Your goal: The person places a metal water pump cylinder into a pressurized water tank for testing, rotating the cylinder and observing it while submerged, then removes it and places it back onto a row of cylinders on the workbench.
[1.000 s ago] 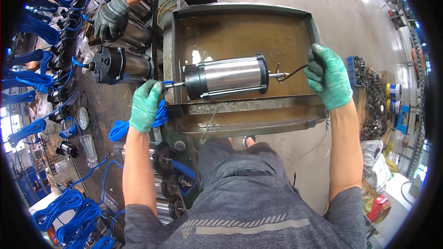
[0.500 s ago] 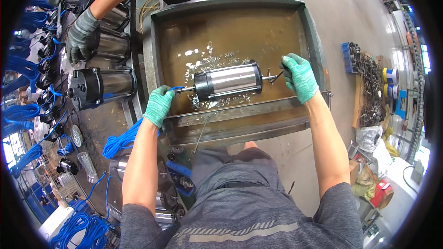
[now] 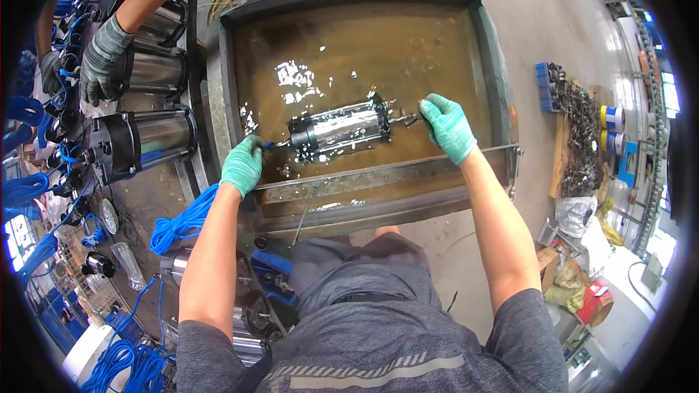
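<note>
A silver cylindrical motor (image 3: 348, 129) with black end caps lies tilted slightly in the brownish liquid of a metal tank (image 3: 224, 65), wet and partly sunk. My left hand (image 3: 242, 166), in a green glove, is closed at the motor's left end, where a short piece of blue cable (image 3: 268, 145) shows by the fingertips. On the opposite side my right hand (image 3: 449, 129), also gloved in green, pinches a dark hook-like metal piece (image 3: 406, 119) at the motor's right shaft end. The fingers hide just how each end is held.
A metal bar (image 3: 349, 176) spans the tank's near side. At left stand several similar motors (image 3: 149, 142) with blue cable coils (image 3: 182, 224). A co-worker's gloved hand (image 3: 103, 62) rests near them. Rightward on the floor are a blue crate (image 3: 546, 87) and metal parts.
The motor has sunk lower into the liquid, and bright glints now cover it. Both my hands have moved down with it. The co-worker's near hand has shifted left, and the whole view has shifted a little.
</note>
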Available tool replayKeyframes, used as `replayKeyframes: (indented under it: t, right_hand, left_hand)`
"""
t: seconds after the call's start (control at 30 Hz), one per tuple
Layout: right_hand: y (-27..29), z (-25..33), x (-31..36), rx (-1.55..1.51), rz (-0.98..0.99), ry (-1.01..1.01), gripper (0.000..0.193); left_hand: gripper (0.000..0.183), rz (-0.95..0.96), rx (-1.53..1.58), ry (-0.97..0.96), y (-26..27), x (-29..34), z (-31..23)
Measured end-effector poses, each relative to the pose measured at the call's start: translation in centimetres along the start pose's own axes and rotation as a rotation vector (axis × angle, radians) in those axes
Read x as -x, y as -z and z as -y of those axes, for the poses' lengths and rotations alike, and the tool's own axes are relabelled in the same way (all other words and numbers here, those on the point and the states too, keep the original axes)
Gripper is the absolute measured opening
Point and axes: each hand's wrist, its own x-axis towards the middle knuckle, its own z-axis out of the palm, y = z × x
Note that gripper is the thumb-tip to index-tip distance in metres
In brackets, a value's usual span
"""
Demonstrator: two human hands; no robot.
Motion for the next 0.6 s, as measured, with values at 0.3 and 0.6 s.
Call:
replayKeyframes:
  t: [0.3,0.6]
  right_hand:
    - [-1.4,-4.0,2.0,0.066,-0.188,0.301,0.035]
    - [-2.7,-5.2,2.0,-0.007,-0.38,0.33,0.038]
  left_hand:
    - [0.014,-0.16,-0.216,-0.136,-0.3,1.2,-0.4]
    - [0.014,-0.243,-0.179,0.062,-0.1,1.9,-2.8]
